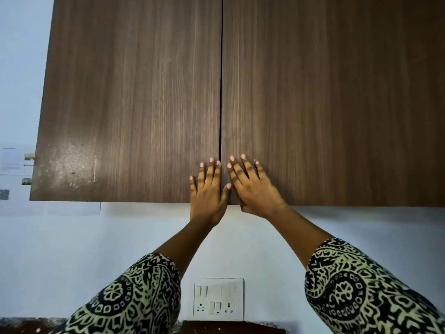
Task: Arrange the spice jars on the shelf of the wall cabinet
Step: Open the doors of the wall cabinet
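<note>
No legible text; wall papers at left too blurred.

Soft, even light falls on the cabinet doors, a dull glare at lower left; wide-angle distortion bends the edges.

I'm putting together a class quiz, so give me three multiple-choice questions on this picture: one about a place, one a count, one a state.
1. Where is the switch panel? A on a door; B below the cabinet; C above the cabinet.
2. How many cabinet doors show? A one; B two; C three.
3. The doors are: A both shut; B both open; C one open.
Answers: B, it sits under the cabinet's lower edge; B, one seam parts two panels; A, both lie flush.
</note>
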Action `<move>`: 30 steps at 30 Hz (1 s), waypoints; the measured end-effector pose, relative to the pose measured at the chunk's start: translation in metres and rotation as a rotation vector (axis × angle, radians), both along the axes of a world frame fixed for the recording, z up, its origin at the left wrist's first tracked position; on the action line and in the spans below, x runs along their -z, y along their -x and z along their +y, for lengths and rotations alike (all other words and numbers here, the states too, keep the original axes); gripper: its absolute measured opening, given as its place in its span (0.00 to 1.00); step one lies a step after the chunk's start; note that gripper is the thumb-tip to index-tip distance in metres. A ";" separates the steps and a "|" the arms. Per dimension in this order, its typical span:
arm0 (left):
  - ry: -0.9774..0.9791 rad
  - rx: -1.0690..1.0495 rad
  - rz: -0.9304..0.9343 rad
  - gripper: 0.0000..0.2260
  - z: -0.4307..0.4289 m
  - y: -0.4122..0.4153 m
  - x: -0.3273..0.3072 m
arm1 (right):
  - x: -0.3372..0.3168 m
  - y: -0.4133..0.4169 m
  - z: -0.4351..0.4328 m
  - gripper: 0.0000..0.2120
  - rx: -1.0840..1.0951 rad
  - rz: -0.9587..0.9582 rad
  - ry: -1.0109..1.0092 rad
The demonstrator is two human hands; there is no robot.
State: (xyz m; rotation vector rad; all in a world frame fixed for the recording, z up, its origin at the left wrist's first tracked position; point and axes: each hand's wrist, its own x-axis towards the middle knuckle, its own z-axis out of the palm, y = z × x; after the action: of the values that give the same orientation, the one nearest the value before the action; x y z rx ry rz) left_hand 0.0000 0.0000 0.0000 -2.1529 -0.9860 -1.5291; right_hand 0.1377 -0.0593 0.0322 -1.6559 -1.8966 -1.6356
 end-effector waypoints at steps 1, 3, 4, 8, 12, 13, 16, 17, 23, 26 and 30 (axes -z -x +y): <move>0.040 0.052 -0.048 0.27 -0.004 -0.002 0.000 | 0.000 0.001 -0.003 0.48 0.009 -0.002 -0.010; 0.127 0.254 -0.144 0.29 -0.017 -0.006 -0.001 | -0.001 0.001 -0.015 0.49 -0.005 0.003 -0.028; 0.165 0.416 -0.200 0.29 -0.027 -0.009 0.000 | 0.001 0.001 -0.021 0.49 -0.020 -0.016 -0.035; 0.382 0.940 -0.516 0.25 -0.087 -0.009 -0.003 | 0.000 0.003 -0.054 0.51 -0.017 -0.036 -0.060; 0.640 1.178 -0.799 0.19 -0.128 0.006 -0.017 | -0.006 0.000 -0.096 0.52 -0.031 -0.050 -0.024; 0.690 1.210 -0.818 0.18 -0.137 0.009 -0.017 | -0.009 -0.003 -0.108 0.51 -0.053 -0.055 0.004; 0.775 1.272 -0.810 0.18 -0.171 0.016 -0.019 | -0.026 -0.009 -0.155 0.39 -0.179 0.026 0.024; 0.782 1.283 -0.798 0.19 -0.181 0.015 -0.019 | -0.034 -0.007 -0.171 0.35 -0.215 0.051 -0.010; 0.767 1.278 -0.706 0.23 -0.244 0.002 -0.016 | -0.093 0.024 -0.242 0.26 -0.132 -0.109 -0.105; 0.750 1.295 -0.663 0.22 -0.269 -0.004 -0.015 | -0.106 0.027 -0.266 0.23 0.030 -0.171 -0.012; 0.689 1.319 -0.574 0.22 -0.291 -0.014 -0.013 | -0.102 0.022 -0.293 0.26 0.076 -0.218 -0.115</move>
State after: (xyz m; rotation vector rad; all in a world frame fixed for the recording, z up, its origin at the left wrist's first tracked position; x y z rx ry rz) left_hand 0.0135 -0.2911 0.0126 -3.2139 -0.0102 -2.7824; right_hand 0.1156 -0.3519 0.1344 -1.5796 -1.8110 -1.9886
